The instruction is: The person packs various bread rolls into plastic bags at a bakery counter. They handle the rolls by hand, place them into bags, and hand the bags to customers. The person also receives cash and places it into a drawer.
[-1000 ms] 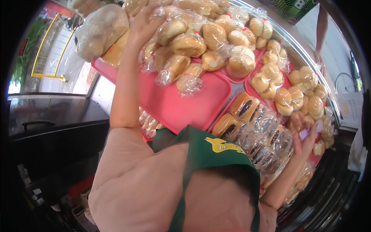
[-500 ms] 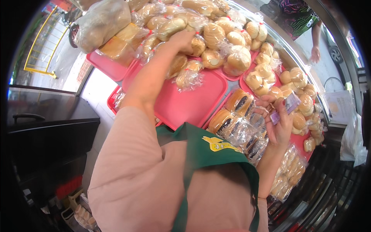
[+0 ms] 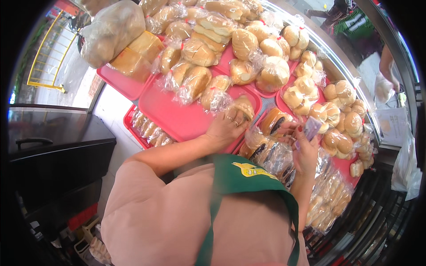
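Note:
My left hand (image 3: 227, 126) is over the right part of a pink tray (image 3: 166, 117). Its fingers are closed round a bread roll (image 3: 243, 107) in clear wrapping, partly covered by the hand. In my right hand (image 3: 306, 153), purple banknotes (image 3: 309, 128) are pinched between thumb and fingers. Right beside that hand lie bagged buns with a dark filling (image 3: 261, 150), in a stack of clear packs. Bagged rolls (image 3: 195, 84) rest on the tray's far part, beyond my left hand.
Bagged round buns (image 3: 301, 91) crowd pink trays along the glass at the right. A large plastic bag of bread (image 3: 116, 29) and square loaves (image 3: 137, 51) stand at the far left. A red basket (image 3: 132, 122) holds small rolls. Outside, a person's arm (image 3: 387, 66) hangs beyond the glass.
My left hand has come back from the far bread pile to the near side, bringing a roll. My right hand has shifted slightly down and left with the banknotes. The person outside has moved.

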Tool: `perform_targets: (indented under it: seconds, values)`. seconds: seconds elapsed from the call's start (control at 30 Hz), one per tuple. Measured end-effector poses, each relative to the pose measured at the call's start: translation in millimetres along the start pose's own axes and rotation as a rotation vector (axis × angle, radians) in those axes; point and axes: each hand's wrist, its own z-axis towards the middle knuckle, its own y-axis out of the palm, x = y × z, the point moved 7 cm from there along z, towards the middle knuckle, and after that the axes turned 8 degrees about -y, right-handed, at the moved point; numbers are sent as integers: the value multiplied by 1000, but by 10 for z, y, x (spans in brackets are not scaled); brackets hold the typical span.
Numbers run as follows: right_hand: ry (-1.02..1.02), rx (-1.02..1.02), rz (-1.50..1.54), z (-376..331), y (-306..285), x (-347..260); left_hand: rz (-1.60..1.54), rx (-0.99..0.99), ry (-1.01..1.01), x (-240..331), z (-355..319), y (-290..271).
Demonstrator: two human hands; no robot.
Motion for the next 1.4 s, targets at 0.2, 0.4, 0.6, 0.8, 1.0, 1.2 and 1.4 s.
perform_targets:
  seconds: [0.2,0.4,0.6,0.8,1.0,1.2,1.4]
  values:
    - [112,67,-72,-57,-78,143,1,-270,-456,-1210,687,-259]
    - [108,83,-62,-74,-81,126,147,-326,-479,-2428,927,-68]
    - [148,38,-109,-70,50,247,-281,-135,-760,-2837,639,-80]
    - [172,69,-138,-194,-19,281,-245,250,-1057,-3119,-611,-915]
    - [161,73,-242,-128,121,469,-16,2,-1175,-2555,-1238,-530]
    - [216,-102,-530,-84,414,941,-87,-135,-1062,-2411,-1102,-270]
    - [207,-141,-248,-106,653,1211,-248,47,-709,-2421,-420,-345]
